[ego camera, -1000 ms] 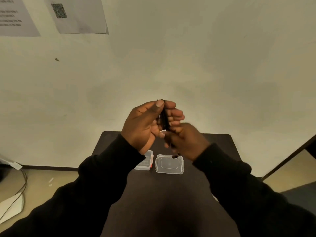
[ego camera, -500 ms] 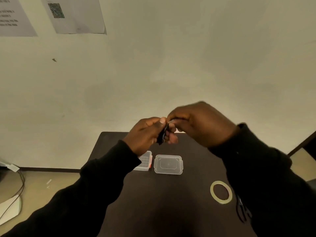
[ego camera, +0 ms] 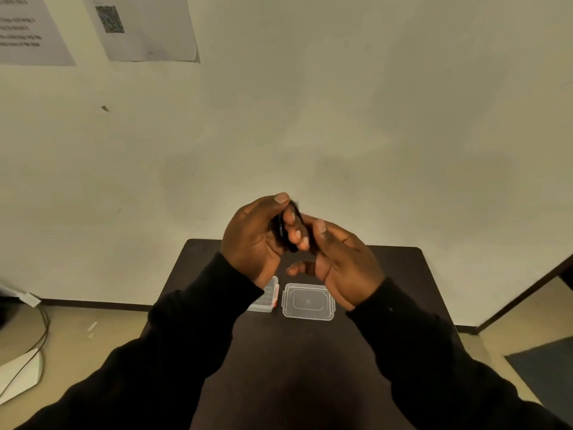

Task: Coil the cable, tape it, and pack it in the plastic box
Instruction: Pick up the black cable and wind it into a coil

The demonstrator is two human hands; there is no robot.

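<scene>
- Gripping item: left hand (ego camera: 252, 240), centre of the frame, raised above the dark rectangular table (ego camera: 310, 352); thumb and curled fingers clamp a small coil of black cable (ego camera: 283, 226).
- Right hand (ego camera: 344, 262), just right of the left hand; thumb tip touches the coil's right edge, the other fingers lie loosely bent beneath and hold nothing that can be seen.
- Black cable: bundled tight, held edge-on between the two hands, well above the table; tape on it cannot be made out.
- Clear plastic lid (ego camera: 308, 301), flat on the table, lower centre, under the right hand.
- Clear plastic box with an orange latch (ego camera: 268, 297), just left of the lid, partly hidden by the left sleeve.
- Two printed paper sheets (ego camera: 145, 26), upper left, on the pale wall.
</scene>
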